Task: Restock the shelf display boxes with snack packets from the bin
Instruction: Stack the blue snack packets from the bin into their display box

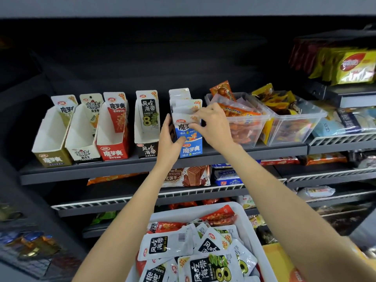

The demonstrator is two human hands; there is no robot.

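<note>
A blue display box (192, 148) stands on the dark shelf (85, 169), filled with several blue-and-white snack packets (188, 103). My left hand (169, 137) holds the box's left side, thumb across its front. My right hand (211, 124) pinches the front blue packet (186, 130) at its top. Left of it stand a black box (147, 148), a red box (113, 152), a white box (82, 153) and an olive box (51, 158), each with one or a few packets. The white bin (242, 215) below holds several black, white and red packets (164, 246).
Two clear plastic tubs (256, 119) of orange and yellow snacks sit right of the blue box. Yellow bags (354, 66) hang at upper right. Lower wire-edged shelves (126, 199) carry biscuits and other packs behind the bin.
</note>
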